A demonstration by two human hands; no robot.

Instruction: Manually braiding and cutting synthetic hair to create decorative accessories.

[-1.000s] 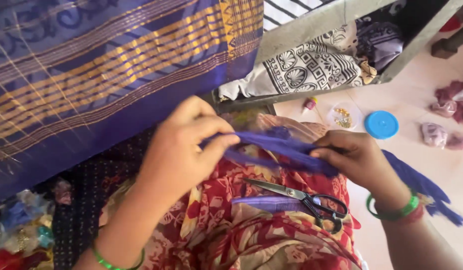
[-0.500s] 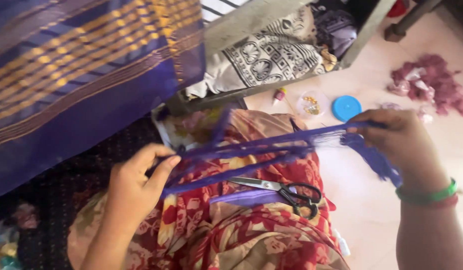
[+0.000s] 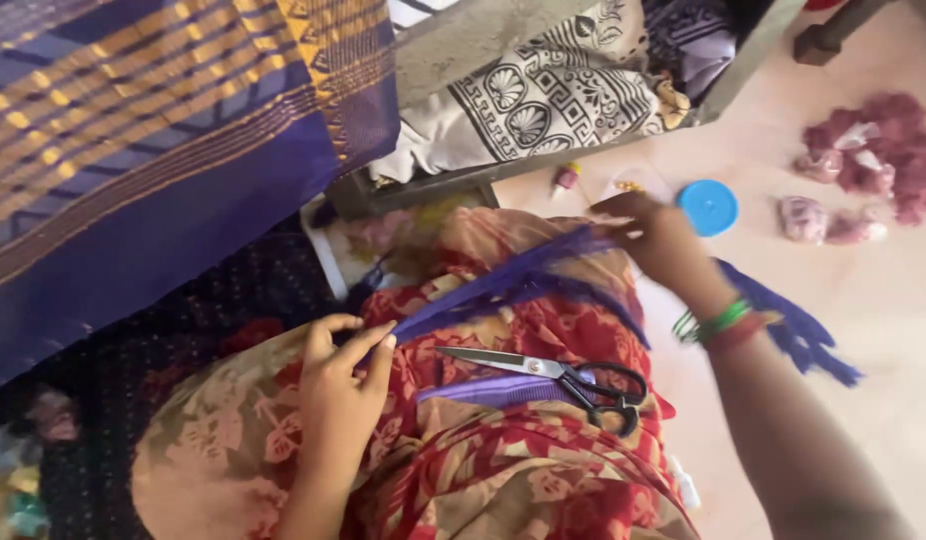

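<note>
**Purple thread strip stretched between two hands**

We saw our left hand (image 3: pixel 345 385) with thumb and fingertips pinched shut on the near end of one long fringed strip of purple thread (image 3: pixel 503 282). Our right hand (image 3: pixel 655 240) was clenched around the far end, and the loose tail of the strip hung past that wrist. The strip ran taut between the two hands, slanting across the lap above the red and tan floral cotton garment (image 3: pixel 503 470).

We counted two hands, one strip held, one pair of steel scissors with black loop handles (image 3: pixel 563 375) lying on the lap, one short flat piece of purple ribbed cloth (image 3: pixel 483 390) touching the blades, one round blue plastic lid (image 3: pixel 708 207) on the floor, and a cluster of green and red bangles (image 3: pixel 718 325) on the right wrist.

Half a second earlier the left hand had sat further left and the right hand further out to the right; the strip had lain flatter then, and it had since tilted more steeply.

Beyond hung one broad woven purple cloth with gold stripes (image 3: pixel 173 140), smooth and sheeny. Crumpled pink fabric scraps (image 3: pixel 873 150) lay well apart on the pale floor (image 3: pixel 883 300).
</note>
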